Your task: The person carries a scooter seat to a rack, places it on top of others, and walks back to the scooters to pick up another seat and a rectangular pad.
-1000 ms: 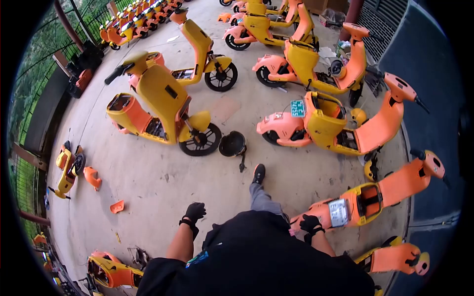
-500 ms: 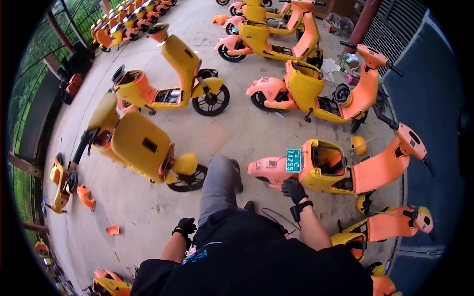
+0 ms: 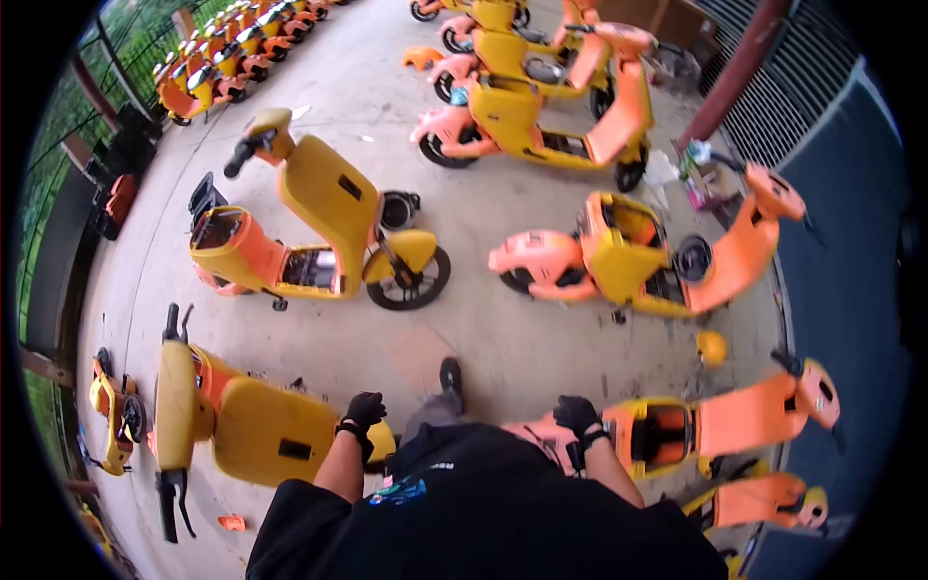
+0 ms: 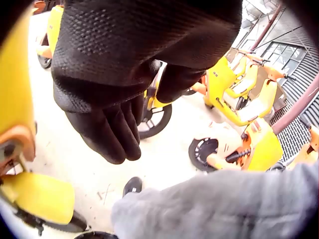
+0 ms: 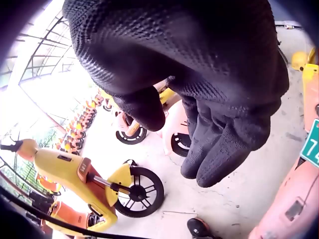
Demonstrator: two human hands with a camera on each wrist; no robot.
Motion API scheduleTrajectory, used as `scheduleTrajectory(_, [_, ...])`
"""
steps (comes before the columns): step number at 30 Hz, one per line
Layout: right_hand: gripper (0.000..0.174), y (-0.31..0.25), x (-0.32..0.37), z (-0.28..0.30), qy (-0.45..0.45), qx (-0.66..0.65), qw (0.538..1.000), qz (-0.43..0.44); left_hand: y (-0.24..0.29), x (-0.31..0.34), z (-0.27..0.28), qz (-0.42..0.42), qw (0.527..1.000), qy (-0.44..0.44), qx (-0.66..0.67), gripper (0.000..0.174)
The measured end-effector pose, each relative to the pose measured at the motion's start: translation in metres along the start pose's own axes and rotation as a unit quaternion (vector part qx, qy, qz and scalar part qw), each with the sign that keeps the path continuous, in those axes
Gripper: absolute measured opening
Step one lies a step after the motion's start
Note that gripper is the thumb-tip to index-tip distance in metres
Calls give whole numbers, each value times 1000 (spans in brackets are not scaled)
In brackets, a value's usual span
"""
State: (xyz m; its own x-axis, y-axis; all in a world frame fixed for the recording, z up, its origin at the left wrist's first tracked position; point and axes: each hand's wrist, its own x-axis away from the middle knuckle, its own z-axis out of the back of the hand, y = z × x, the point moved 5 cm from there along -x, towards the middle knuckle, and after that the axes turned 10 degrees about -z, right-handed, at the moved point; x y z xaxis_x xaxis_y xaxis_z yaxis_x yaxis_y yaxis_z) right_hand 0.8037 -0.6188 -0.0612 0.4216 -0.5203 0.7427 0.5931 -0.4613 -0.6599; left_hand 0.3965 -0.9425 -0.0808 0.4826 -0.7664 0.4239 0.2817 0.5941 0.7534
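Observation:
My black-gloved left hand (image 3: 362, 414) hangs in front of the body with fingers loosely bent and nothing in them. In the head view it overlaps the edge of a yellow-and-orange scooter (image 3: 253, 425) standing close by on the left. The left wrist view shows that glove (image 4: 109, 74) with its fingers pointing down. My gloved right hand (image 3: 578, 416) also hangs loosely, holding nothing, beside the rear of an orange scooter (image 3: 744, 430). From the right wrist, the glove (image 5: 199, 84) has relaxed fingers, and a green number plate (image 5: 312, 144) appears at the right edge.
Ahead stand a yellow scooter (image 3: 333, 198) on the left and an orange-and-yellow one (image 3: 626, 256) on the right, with concrete floor (image 3: 454, 329) between. A yellow helmet (image 3: 711, 348) lies on the right. A red post (image 3: 739, 68) rises at the back right.
The body has walked forward between the scooters, which have shifted down and back in the view. The right hand was over the plated scooter's rear half a second ago; both hands have swung.

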Motion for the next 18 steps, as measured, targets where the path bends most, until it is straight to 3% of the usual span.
scheduleTrajectory(1, [20, -33, -1, -1, 23, -31, 999, -25, 25, -5, 15, 227, 918, 84, 314, 25])
scheduleTrajectory(2, [20, -59, -16, -5, 17, -29, 999, -27, 16, -43, 32, 116, 964, 55, 234, 23])
scheduleTrajectory(3, [20, -75, -25, -4, 27, -112, 991, -66, 5, -64, 40, 12, 989, 15, 147, 21])
scheduleTrajectory(4, [22, -88, -31, -1, 41, -193, 975, -102, 46, -62, 57, 157, 933, 82, 314, 21])
scheduleTrajectory(9, [22, -152, -100, -2, 4, -196, 975, -107, 49, -105, 82, 219, 906, 96, 350, 22])
scheduleTrajectory(10, [21, -164, -114, -4, 1, -189, 975, -114, 34, -119, 84, 62, 986, 6, 157, 24])
scheduleTrajectory(11, [21, -177, -131, -4, -1, -188, 975, -115, 5, -130, 75, -100, 990, -84, -48, 26])
scheduleTrajectory(13, [19, -208, -168, -8, -29, -178, 979, -92, -72, -147, 55, -31, 996, -31, 75, 28])
scheduleTrajectory(14, [19, -228, -187, -8, -53, -150, 985, -65, -87, -158, 50, -14, 966, -36, 256, 26])
scheduleTrajectory(15, [19, -247, -212, -6, -57, -146, 986, -65, 21, -147, 86, 140, 895, 12, 422, 24])
scheduleTrajectory(17, [15, -278, -263, -7, -114, -193, 970, -97, 61, -176, 106, 242, 833, 114, 485, 24])
scheduleTrajectory(18, [16, -291, -299, -3, -118, -160, 976, -89, 75, -198, 113, 234, 835, 132, 480, 23])
